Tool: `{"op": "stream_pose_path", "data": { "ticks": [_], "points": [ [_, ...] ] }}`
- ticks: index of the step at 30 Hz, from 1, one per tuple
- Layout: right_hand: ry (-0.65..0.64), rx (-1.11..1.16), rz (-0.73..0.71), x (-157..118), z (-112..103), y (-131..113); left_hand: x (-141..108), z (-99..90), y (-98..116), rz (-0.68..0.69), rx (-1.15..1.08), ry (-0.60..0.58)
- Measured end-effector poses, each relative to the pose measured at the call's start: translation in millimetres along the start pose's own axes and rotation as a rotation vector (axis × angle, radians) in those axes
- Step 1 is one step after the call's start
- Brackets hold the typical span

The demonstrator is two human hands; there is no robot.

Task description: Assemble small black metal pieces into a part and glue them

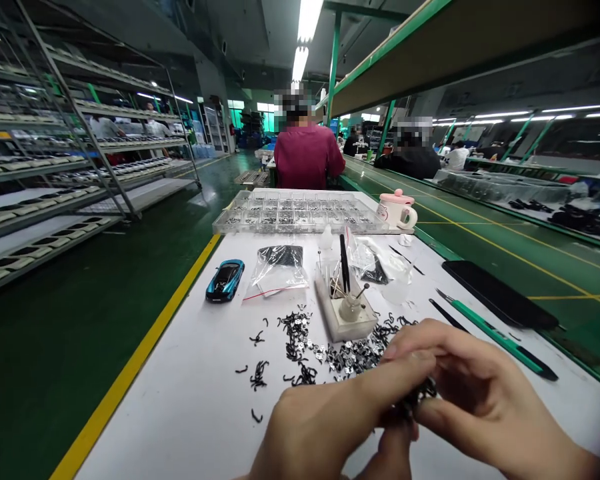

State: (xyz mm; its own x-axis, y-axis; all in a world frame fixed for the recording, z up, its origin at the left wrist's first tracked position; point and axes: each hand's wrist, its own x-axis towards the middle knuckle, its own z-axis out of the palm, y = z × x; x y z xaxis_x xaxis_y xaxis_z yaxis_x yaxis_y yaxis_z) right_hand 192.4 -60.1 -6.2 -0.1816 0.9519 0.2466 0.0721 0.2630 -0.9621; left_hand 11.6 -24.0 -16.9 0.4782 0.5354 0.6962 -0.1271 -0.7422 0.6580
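Close to the camera, my left hand (330, 420) and my right hand (495, 393) meet at the lower right. Their fingers are closed round a small black part (413, 400), mostly hidden by the fingers, so its kind cannot be made out. Just beyond my fingertips lies a spread of small black and silvery pieces (350, 357) on the white tabletop. Small black curved pieces (259, 377) lie in loose clusters to the left. Behind the spread stands a whitish block holder (353, 327) with black tweezers (345, 263) upright in it and a small glass bottle (351, 307).
A blue toy car (225, 280) and a clear zip bag (277, 270) lie left. A compartment box (300, 213) and pink-lidded mug (396, 210) stand behind. At right are a green-handled knife (495, 333) and black case (500, 293). A person in maroon (307, 157) sits ahead.
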Motion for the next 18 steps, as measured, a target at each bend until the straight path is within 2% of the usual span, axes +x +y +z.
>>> {"op": "stream_pose_path", "data": {
  "ticks": [4, 6, 9, 12, 15, 18],
  "points": [
    [-0.07, 0.254, 0.146, 1, 3, -2, -5, 8.3, -2, -0.103, -0.035, 0.034],
    [-0.055, 0.33, 0.182, 2, 5, -4, -5, 9.7, 0, -0.13, -0.049, 0.079],
    [-0.013, 0.375, 0.197, 2, 8, -3, 1, 8.0, 7, -0.235, -0.128, 0.075],
    [-0.025, 0.418, 0.17, 3, 8, 4, 9, 6.2, 13, -0.41, -0.32, 0.057],
    [-0.047, 0.497, 0.183, 6, 8, 11, 15, 6.2, 15, -0.597, -0.576, 0.113],
    [-0.024, 0.527, 0.223, 9, 7, 11, 20, 5.4, 15, -0.729, -0.693, 0.15]
  ]
}}
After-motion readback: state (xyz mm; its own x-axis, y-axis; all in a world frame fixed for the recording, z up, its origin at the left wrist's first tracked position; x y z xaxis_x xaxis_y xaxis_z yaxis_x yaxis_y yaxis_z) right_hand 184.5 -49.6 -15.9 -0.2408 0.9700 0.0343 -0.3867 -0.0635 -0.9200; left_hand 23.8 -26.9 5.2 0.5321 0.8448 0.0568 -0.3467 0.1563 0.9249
